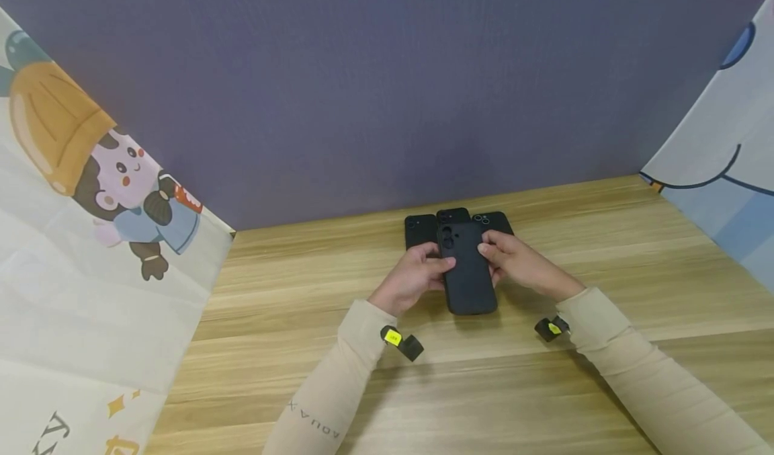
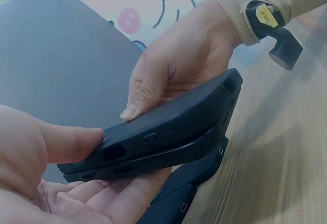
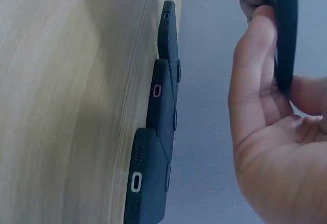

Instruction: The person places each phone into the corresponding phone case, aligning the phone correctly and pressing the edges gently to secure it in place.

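Both hands hold a pair of black phone cases (image 1: 471, 277), stacked one on the other and raised above the table. In the left wrist view the upper case (image 2: 168, 117) and the lower case (image 2: 189, 152) lie slightly apart at one end. The left hand (image 1: 408, 277) pinches one long side, thumb on top and fingers beneath. On the opposite side the right hand (image 1: 517, 263) grips with its thumb on the upper face. Camera openings show at the stack's far end. Whether phones sit inside cannot be seen.
Behind the hands, three more black phone cases lie in a row on the wooden table (image 1: 290, 320): left (image 1: 420, 230), middle (image 1: 452, 214) and right (image 1: 496, 221). A purple-grey panel (image 1: 387, 92) rises at the back. Printed sheets flank both sides.
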`<state>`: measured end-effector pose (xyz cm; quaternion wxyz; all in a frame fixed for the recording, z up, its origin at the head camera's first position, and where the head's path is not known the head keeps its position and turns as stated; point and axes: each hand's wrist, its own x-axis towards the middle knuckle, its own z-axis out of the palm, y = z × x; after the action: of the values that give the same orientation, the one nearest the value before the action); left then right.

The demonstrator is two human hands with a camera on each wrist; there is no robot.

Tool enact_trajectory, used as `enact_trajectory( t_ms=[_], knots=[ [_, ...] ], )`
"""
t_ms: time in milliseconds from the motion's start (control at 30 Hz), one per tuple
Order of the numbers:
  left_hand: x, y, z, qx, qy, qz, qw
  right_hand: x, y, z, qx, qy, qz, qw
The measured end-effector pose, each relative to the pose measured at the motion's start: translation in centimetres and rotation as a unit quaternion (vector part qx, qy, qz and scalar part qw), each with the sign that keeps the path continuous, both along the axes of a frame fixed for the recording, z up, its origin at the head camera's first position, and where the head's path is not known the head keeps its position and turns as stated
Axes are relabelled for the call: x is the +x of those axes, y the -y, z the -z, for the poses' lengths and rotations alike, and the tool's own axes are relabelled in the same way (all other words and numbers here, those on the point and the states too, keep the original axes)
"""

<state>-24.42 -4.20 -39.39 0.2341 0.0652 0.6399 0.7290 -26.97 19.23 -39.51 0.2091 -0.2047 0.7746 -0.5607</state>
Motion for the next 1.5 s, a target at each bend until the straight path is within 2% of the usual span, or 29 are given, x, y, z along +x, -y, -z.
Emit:
enact_trajectory(
  t_ms=[600, 1133, 1267, 1500],
  knots=[
    [0.18, -0.3, 0.04, -0.041, -0.009, -0.018, 0.9989, 0.06, 0.12, 0.19, -0.008, 0.0, -0.001, 1.0],
    [0.2, -0.5, -0.13, -0.071, 0.0, -0.043, 0.9965, 0.0, 0.38, 0.29, -0.001, 0.004, -0.005, 1.0],
    [0.17, -0.43, -0.24, -0.074, -0.001, -0.043, 0.9963, -0.01, 0.38, 0.18, 0.011, 0.005, -0.012, 0.9999],
    [-0.05, 0.04, -0.45, -0.069, -0.002, -0.048, 0.9964, 0.13, 0.33, -0.09, 0.049, 0.005, -0.056, 0.9972]
  ],
)
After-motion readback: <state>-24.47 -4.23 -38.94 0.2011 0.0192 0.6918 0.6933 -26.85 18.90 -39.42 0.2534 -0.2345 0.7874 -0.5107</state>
